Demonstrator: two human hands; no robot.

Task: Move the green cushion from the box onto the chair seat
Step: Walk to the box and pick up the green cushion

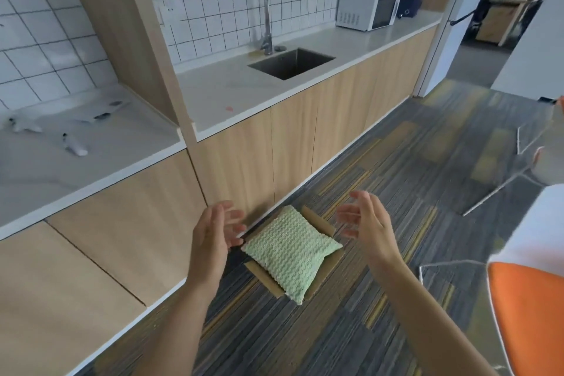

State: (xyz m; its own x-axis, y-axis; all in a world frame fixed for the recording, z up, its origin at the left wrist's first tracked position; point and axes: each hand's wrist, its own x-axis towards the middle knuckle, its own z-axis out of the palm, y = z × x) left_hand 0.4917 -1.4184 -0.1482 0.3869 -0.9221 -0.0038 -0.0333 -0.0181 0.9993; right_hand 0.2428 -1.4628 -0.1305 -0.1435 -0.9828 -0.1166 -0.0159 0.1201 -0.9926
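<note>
A pale green knitted cushion (288, 252) lies on top of an open cardboard box (322, 223) that stands on the carpet by the cabinet fronts. My left hand (215, 233) hovers just left of the cushion, fingers spread, palm turned toward it. My right hand (364, 218) is held out to the cushion's right, also with fingers apart. Neither hand touches the cushion. The chair's orange seat (531, 311) shows at the lower right edge, partly cut off by the frame.
A long counter (351, 40) with wood cabinets runs along the left, holding a sink (291, 62), a tap and a microwave (367, 9). White chair legs (500, 189) stand on the striped carpet to the right. A doorway opens at the far right.
</note>
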